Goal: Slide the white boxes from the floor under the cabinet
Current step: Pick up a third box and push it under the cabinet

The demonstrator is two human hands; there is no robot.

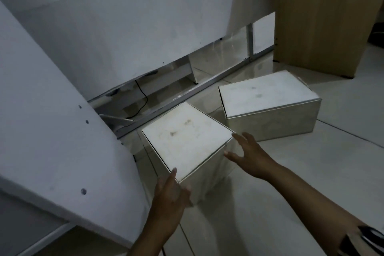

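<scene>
While the light is being kept dim and the edges of things are being blurred, the near white box (187, 137) is being flanked by both hands on the pale tiled floor (280, 183). It is being touched at its nearest corner by the left hand (170, 195), whose fingers are being held straight and uncurled along the box's lower side; the fingertips beyond the corner are being hidden by the hand itself. At the box's right edge the right hand (247, 151) is being held released, fingers spread, and whether it is actually being pressed against the side cannot be told. Just beyond the right hand, the second white box (268, 100) is being left untouched on the floor, its lid side being turned up. Beyond the left hand, the gap under the white cabinet (128, 33) is being shown only in shadow, where a black cable (143, 97) and a metal rail can barely be made out. To the left of the left hand, a slanted white panel (52, 131) is being cut off by the frame. Far beyond the right hand, a wooden panel (320, 16) is being cut off at the top.
</scene>
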